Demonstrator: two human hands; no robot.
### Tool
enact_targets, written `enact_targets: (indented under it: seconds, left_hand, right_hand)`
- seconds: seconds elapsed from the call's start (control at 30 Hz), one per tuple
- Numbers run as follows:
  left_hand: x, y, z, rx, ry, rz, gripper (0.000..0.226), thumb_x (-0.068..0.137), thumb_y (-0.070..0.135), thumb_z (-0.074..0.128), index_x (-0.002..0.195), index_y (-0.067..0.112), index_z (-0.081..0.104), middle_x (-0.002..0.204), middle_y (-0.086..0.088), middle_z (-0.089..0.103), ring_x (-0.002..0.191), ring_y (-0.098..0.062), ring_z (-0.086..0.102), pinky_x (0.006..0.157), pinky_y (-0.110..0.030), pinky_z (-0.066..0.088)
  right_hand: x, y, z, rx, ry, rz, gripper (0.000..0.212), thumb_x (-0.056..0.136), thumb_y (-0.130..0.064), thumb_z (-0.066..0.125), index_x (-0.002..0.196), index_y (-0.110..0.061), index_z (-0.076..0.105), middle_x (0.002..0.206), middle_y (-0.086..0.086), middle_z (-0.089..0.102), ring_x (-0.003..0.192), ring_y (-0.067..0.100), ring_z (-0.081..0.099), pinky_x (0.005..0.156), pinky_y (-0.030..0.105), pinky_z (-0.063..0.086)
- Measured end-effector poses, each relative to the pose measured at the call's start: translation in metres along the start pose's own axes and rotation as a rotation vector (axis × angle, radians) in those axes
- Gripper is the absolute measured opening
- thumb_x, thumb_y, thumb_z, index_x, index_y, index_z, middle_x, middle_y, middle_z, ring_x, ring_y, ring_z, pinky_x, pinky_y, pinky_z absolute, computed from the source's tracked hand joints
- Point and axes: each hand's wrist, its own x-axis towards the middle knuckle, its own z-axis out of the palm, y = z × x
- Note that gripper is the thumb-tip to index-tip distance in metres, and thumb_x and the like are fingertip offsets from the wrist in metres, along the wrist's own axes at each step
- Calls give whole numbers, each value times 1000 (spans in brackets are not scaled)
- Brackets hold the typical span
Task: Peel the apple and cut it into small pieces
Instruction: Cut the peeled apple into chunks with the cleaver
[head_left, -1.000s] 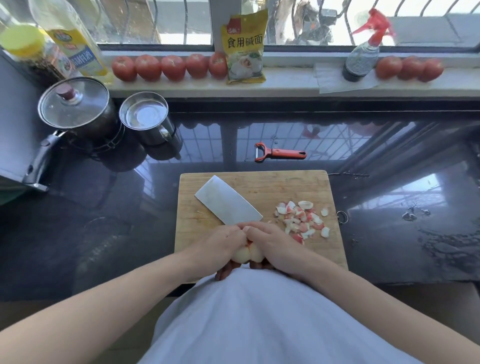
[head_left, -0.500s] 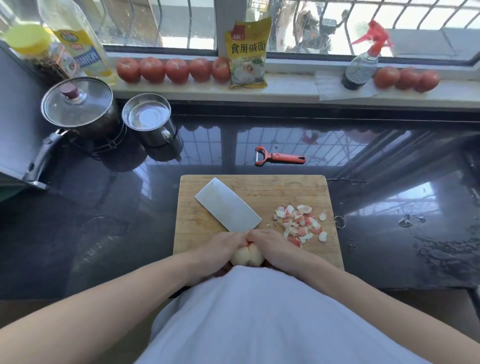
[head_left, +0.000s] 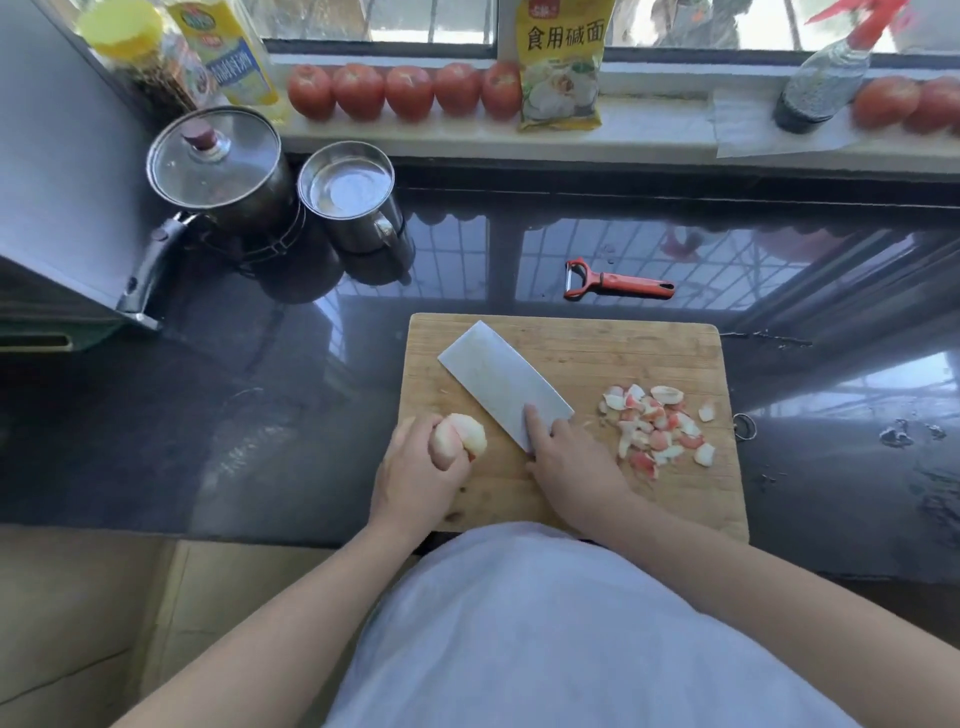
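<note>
A pale, mostly peeled apple (head_left: 460, 436) sits in my left hand (head_left: 415, 478), which grips it over the left part of the wooden cutting board (head_left: 597, 353). A cleaver (head_left: 498, 379) lies slanted on the board. My right hand (head_left: 566, 462) grips its handle end, with the forefinger stretched along the blade. The handle itself is hidden under the hand. A pile of several small red and white apple pieces (head_left: 657, 423) lies on the right part of the board.
An orange peeler (head_left: 618, 283) lies on the dark counter beyond the board. A lidded pot (head_left: 218, 166) and a steel mug (head_left: 353, 197) stand at the back left. Tomatoes (head_left: 405, 91), a yellow packet (head_left: 561, 67), bottles and a spray bottle (head_left: 826, 78) line the windowsill.
My hands, which were together around the apple at the board's near edge, have parted. The left hand carried the apple leftward; the right hand moved onto the cleaver.
</note>
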Motion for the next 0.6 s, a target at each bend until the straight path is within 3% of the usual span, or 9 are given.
enact_targets:
  seconds: [0.1, 0.2, 0.3, 0.43, 0.6]
  left_hand:
    - [-9, -14, 13, -20, -2, 50, 39, 86, 31, 71, 123, 32, 60, 113, 15, 49, 99, -14, 57, 83, -35, 50]
    - [-15, -15, 24, -90, 28, 86, 39, 86, 30, 75, 123, 29, 61, 115, 14, 51, 101, -8, 55, 80, -21, 45]
    - [-20, -3, 36, -104, 26, 56, 37, 87, 36, 77, 118, 31, 58, 110, 19, 48, 90, -1, 50, 67, -11, 36]
    - [-22, 11, 47, -118, 31, 21, 42, 85, 40, 79, 113, 31, 49, 110, 16, 47, 87, -3, 50, 69, -26, 39]
    - [-27, 14, 47, -148, 26, 25, 41, 86, 38, 80, 109, 31, 47, 112, 14, 45, 93, 17, 48, 65, -17, 40]
  right_hand:
    - [-3, -1, -16, 134, 68, 97, 61, 92, -11, 46, 148, -13, 23, 108, 15, 56, 94, 38, 57, 68, 40, 43]
    - [-11, 11, -47, 411, 141, 300, 19, 89, -26, 42, 104, -19, 52, 89, 5, 59, 82, 31, 55, 68, 42, 46]
    - [-39, 15, -64, 506, 194, 303, 24, 96, -32, 43, 76, -21, 48, 68, -3, 51, 70, 27, 52, 62, 38, 38]
    - [-81, 2, -56, 358, 210, 176, 31, 101, -32, 42, 73, -20, 41, 63, -4, 49, 62, 28, 53, 57, 39, 37]
    - [-91, 2, -45, 250, 219, 90, 29, 103, -29, 40, 76, -20, 33, 68, -2, 50, 56, 31, 50, 54, 44, 45]
